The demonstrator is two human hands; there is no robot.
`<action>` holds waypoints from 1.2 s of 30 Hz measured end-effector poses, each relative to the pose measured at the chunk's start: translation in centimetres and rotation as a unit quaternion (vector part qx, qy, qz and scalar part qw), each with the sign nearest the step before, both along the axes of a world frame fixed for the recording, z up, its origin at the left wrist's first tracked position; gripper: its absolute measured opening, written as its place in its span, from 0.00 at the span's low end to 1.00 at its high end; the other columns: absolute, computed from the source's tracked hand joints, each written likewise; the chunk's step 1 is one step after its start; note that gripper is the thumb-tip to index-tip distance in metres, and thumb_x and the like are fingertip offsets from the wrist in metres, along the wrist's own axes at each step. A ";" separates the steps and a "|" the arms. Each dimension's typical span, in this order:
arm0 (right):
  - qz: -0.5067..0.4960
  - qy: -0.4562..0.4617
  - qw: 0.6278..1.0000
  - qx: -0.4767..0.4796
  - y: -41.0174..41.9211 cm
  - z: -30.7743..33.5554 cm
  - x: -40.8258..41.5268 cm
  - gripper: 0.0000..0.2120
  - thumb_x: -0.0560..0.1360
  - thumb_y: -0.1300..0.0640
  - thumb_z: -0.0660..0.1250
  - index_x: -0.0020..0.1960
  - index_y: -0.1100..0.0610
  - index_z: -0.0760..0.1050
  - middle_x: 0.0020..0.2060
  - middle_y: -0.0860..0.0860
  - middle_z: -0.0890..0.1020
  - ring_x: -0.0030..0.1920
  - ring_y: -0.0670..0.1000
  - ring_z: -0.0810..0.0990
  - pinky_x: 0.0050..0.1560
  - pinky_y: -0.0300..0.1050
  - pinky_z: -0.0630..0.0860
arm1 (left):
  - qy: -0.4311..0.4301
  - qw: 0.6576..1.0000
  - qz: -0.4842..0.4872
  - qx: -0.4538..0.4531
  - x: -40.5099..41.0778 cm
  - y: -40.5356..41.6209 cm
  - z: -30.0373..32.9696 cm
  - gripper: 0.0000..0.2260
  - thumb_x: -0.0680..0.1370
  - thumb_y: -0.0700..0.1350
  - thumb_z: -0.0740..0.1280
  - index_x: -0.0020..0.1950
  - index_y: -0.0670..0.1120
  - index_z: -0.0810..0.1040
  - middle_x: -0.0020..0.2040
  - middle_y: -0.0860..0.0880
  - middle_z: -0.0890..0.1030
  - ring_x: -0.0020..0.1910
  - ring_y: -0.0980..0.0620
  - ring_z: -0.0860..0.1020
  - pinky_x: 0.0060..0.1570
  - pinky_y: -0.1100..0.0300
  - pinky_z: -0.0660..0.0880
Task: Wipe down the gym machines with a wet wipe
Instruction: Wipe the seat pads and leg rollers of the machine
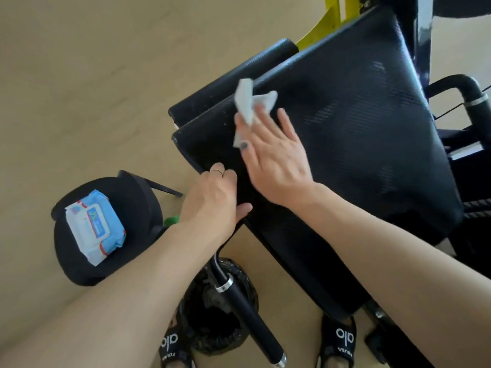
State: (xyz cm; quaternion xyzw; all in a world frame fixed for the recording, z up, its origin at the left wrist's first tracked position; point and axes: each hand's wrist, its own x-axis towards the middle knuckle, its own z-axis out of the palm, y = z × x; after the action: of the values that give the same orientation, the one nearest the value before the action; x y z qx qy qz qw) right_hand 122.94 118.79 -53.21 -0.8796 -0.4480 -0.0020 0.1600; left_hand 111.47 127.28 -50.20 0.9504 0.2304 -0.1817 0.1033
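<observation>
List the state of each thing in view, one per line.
Wipe: crumpled, pressed on the pad by the right hand.
Pad: tilted, being wiped.
Left hand: gripping the pad's edge.
Wipes pack: lid closed, lying on the stool.
Bin: lined, open.

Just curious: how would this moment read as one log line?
step: wiping | right hand: presses wet wipe on seat pad | left hand: grips pad edge | wipes pack: on stool

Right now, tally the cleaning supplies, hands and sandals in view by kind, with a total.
Loose wet wipe: 1
Pack of wipes: 1
Lined bin: 1
Hands: 2, left hand and right hand
Sandals: 2, left sandal and right sandal
Total: 7
</observation>
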 end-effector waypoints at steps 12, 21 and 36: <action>0.139 -0.018 0.990 -0.030 3.2 1.7 1.0 0.29 0.83 0.50 0.43 0.78 0.57 0.66 0.77 0.53 0.69 0.81 0.53 0.59 0.81 0.55 0.47 | 0.032 0.999 0.021 -0.005 0.5 -0.5 0.7 0.21 0.80 0.58 0.67 0.62 0.43 0.72 0.62 0.45 0.72 0.60 0.46 0.72 0.55 0.54 0.73; -0.146 -0.004 0.989 -0.027 -0.4 0.4 6.3 0.29 0.82 0.50 0.42 0.81 0.57 0.59 0.79 0.52 0.64 0.81 0.53 0.55 0.81 0.57 0.47 | 0.015 1.000 0.013 -0.005 0.3 -0.3 0.5 0.20 0.79 0.57 0.69 0.61 0.44 0.71 0.63 0.45 0.70 0.58 0.46 0.72 0.52 0.55 0.72; -0.284 0.031 0.958 0.004 -5.2 -2.4 3.1 0.29 0.82 0.53 0.47 0.82 0.59 0.56 0.80 0.56 0.62 0.82 0.56 0.54 0.81 0.56 0.48 | 0.025 0.999 0.021 0.007 0.4 -0.5 0.4 0.18 0.78 0.58 0.70 0.51 0.48 0.65 0.60 0.46 0.70 0.50 0.49 0.71 0.42 0.57 0.70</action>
State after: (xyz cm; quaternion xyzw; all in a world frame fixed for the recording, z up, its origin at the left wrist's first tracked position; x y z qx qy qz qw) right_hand 126.04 113.57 -55.57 -0.9695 -0.1747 -0.0218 0.1704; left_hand 111.91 126.76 -49.83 0.9412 0.2542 -0.2019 0.0941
